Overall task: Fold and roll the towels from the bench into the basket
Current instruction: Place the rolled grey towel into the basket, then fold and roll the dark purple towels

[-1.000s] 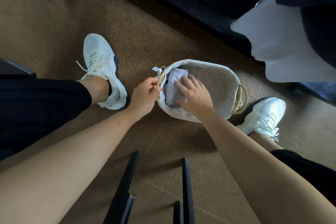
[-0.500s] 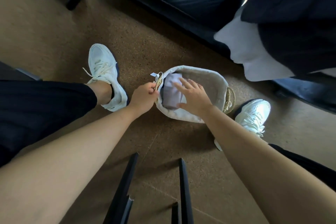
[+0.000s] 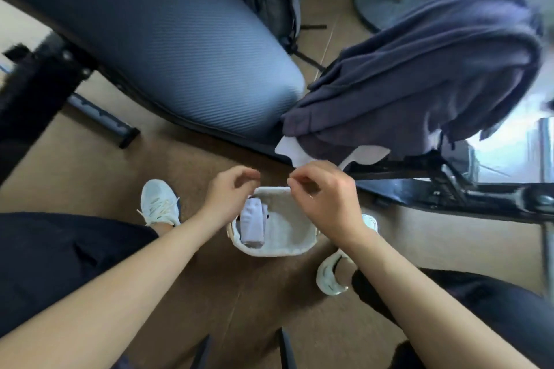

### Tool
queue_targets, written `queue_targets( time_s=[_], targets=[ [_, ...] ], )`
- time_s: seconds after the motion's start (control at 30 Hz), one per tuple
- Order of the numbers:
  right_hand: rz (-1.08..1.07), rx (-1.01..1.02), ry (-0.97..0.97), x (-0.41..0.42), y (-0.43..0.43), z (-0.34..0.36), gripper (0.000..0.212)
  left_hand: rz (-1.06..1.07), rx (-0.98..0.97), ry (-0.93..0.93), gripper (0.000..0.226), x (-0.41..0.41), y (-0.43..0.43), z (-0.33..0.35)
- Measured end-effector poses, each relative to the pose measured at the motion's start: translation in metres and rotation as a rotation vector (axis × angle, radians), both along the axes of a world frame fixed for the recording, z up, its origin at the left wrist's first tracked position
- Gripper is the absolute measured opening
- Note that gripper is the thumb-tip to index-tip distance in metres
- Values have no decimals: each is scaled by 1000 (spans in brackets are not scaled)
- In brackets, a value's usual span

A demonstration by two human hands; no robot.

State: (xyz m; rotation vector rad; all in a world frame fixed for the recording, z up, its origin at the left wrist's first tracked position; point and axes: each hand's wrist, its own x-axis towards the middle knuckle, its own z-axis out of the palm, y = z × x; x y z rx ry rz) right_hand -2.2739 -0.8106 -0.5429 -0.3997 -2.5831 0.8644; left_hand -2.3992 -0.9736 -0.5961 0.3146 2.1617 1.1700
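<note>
Our left hand [image 3: 229,199] and right hand [image 3: 325,198] hover above the basket [image 3: 287,244], which sits on the floor [image 3: 180,165] between our shoes; the fingers of both hands are loosely curled and apart, clamped on nothing. One rolled towel [image 3: 253,226] already lies in the basket at its 9 o'clock side, against the wall; the rest of the liner is bare. The remaining towels [image 3: 419,78] are heaped on the bench [image 3: 156,39] at 1 o'clock from the hands: a dark purple pile with a white layer [image 3: 292,151] showing beneath its near edge.

We judge the heap soft, limp and light; it will not hold a shape, and the layers will drag one another if pulled from the middle. We therefore advise taking the top dark towel by its near hem at two separated points, one per hand, and lifting it clear before folding; the weave should grip well, so slipping is unlikely. A lower layer may slide off the bench edge; how many towels the heap holds, we cannot tell.
</note>
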Motion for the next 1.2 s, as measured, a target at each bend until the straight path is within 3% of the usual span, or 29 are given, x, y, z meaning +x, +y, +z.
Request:
queue_targets(
  time_s=[0.17,0.33,0.47,0.57,0.67,0.77,0.97,1.2],
  targets=[
    [-244,119,353,12,33,58,8,-49,232,223,15,2,41,74],
    [-471,297,519,23,76,93,7,-130,346,426,17,5,91,124],
    [-590,322,482,29,116,110,28,-211,357,570,32,1,138,143],
    [-552,227,349,26,138,119,54,-274,284,590,40,-7,166,142],
    [-499,87,233,23,152,122,70,-261,226,564,27,-16,180,138],
    [-520,70,229,20,162,126,59,-208,295,534,11,-24,177,139],
    [-563,96,201,18,172,138,14,-144,573,427,18,-27,153,178],
    [-430,88,134,51,151,172,17,-82,701,409,22,-17,114,228]
  ],
)
